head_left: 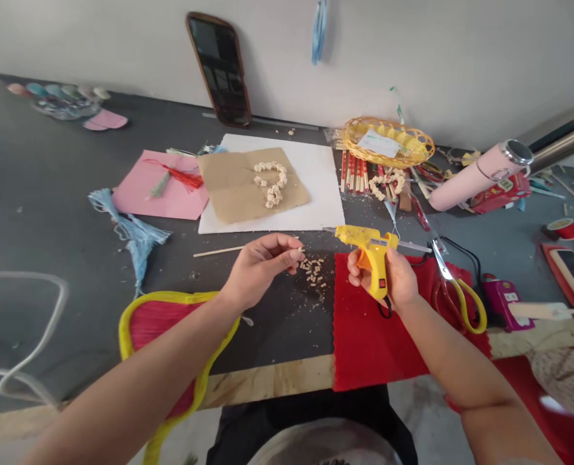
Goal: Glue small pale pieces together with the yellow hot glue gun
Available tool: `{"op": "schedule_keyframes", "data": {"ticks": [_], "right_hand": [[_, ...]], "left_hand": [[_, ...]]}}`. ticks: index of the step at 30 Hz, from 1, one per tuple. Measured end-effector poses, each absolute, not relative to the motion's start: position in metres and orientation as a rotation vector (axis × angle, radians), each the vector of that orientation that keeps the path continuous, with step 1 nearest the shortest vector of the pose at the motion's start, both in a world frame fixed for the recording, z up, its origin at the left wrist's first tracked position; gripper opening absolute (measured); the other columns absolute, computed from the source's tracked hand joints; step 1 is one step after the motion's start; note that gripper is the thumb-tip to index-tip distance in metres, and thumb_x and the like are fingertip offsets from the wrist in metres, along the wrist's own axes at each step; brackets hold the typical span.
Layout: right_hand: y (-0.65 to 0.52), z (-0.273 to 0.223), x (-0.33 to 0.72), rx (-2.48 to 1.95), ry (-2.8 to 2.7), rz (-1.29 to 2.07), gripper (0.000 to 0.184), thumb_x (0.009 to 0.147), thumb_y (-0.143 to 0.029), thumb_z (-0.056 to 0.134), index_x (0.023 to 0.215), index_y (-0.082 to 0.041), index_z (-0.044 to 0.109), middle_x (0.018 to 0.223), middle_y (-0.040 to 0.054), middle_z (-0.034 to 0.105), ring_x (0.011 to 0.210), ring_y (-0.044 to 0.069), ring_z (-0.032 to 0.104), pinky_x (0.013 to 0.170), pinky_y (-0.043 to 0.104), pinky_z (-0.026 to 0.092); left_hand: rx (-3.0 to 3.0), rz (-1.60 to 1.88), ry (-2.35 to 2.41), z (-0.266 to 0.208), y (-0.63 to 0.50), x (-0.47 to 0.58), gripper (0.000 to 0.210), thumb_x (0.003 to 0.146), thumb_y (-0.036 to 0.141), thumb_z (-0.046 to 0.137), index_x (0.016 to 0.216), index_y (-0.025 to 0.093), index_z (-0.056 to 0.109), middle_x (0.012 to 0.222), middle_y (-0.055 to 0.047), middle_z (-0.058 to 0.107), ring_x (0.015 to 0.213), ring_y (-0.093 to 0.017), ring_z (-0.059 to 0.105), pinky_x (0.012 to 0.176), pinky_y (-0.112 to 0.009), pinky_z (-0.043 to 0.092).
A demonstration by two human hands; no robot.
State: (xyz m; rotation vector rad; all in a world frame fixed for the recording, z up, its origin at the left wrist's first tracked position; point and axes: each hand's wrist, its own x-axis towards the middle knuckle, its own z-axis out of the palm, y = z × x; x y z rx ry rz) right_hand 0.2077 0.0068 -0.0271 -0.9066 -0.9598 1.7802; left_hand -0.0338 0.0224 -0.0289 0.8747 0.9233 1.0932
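Observation:
My right hand (394, 279) is wrapped round the handle of a yellow hot glue gun (364, 244), whose nozzle points left and whose clear glue stick juts out behind. Between the thumb and fingertips of my left hand (270, 261) is a small pale wooden piece (300, 249), just left of the nozzle and apart from it. Below the fingertips lies a scatter of short wooden pieces (313, 272). A curved shape built of such pieces (278, 184) rests on brown paper (229, 187) over a white sheet (333, 200). A thin wooden stick (216, 252) lies left of my left hand.
Scissors (468, 307) lie on a red cloth (364, 349) by a purple power adapter (498, 297). Behind stand a yellow basket (388, 139), a pink flask (481, 174) and a phone (222, 68). Blue tassels (141, 242) and a yellow-edged fan (170, 316) are left.

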Motion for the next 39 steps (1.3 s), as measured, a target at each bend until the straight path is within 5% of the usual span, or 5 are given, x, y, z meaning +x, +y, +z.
{"op": "schedule_keyframes", "data": {"ticks": [6, 15, 24, 31, 39], "right_hand": [[0.015, -0.026, 0.217, -1.016, -0.974, 1.6, 0.036, 0.078, -0.05, 0.068, 0.102, -0.024, 0.063, 0.1, 0.0058, 0.066, 0.072, 0.017, 0.06, 0.059, 0.033, 0.053], [0.037, -0.033, 0.238, -1.189, -0.918, 1.294, 0.034, 0.081, -0.052, 0.069, 0.098, -0.024, 0.06, 0.094, 0.0003, 0.067, 0.069, 0.012, 0.062, 0.06, 0.027, 0.054], [0.036, -0.036, 0.232, -1.14, -0.891, 1.352, 0.03, 0.078, -0.036, 0.072, 0.102, -0.026, 0.057, 0.108, -0.0002, 0.067, 0.096, 0.016, 0.064, 0.077, 0.031, 0.058], [0.038, -0.036, 0.234, -1.1, -0.872, 1.356, 0.03, 0.078, -0.033, 0.073, 0.103, -0.025, 0.058, 0.108, -0.0001, 0.068, 0.095, 0.015, 0.065, 0.076, 0.029, 0.059], [0.047, -0.046, 0.245, -1.123, -0.871, 1.319, 0.03, 0.073, -0.035, 0.076, 0.096, -0.023, 0.062, 0.096, -0.0003, 0.07, 0.085, 0.015, 0.066, 0.072, 0.031, 0.059]], "left_hand": [[1.115, 1.151, 1.13, -0.035, 0.024, -0.04, 0.025, 0.075, 0.036, 0.078, 0.088, 0.016, 0.07, 0.073, -0.002, 0.069, 0.059, -0.01, 0.059, 0.056, -0.022, 0.049], [2.311, 0.885, 1.323, -0.035, 0.029, -0.049, 0.018, 0.091, 0.024, 0.056, 0.09, 0.02, 0.073, 0.092, -0.007, 0.075, 0.091, -0.022, 0.064, 0.088, -0.04, 0.05], [2.476, 0.717, 1.303, -0.048, 0.03, -0.05, 0.035, 0.088, 0.009, 0.046, 0.108, 0.018, 0.073, 0.108, -0.009, 0.075, 0.096, -0.025, 0.06, 0.088, -0.044, 0.049], [2.581, 0.686, 1.293, -0.041, 0.025, -0.044, 0.032, 0.091, 0.015, 0.048, 0.112, 0.019, 0.071, 0.117, -0.01, 0.073, 0.112, -0.028, 0.063, 0.103, -0.054, 0.041], [2.606, 0.762, 1.073, -0.042, 0.022, -0.043, 0.033, 0.089, 0.011, 0.045, 0.106, 0.021, 0.071, 0.107, -0.007, 0.076, 0.101, -0.022, 0.069, 0.111, -0.052, 0.035]]}}
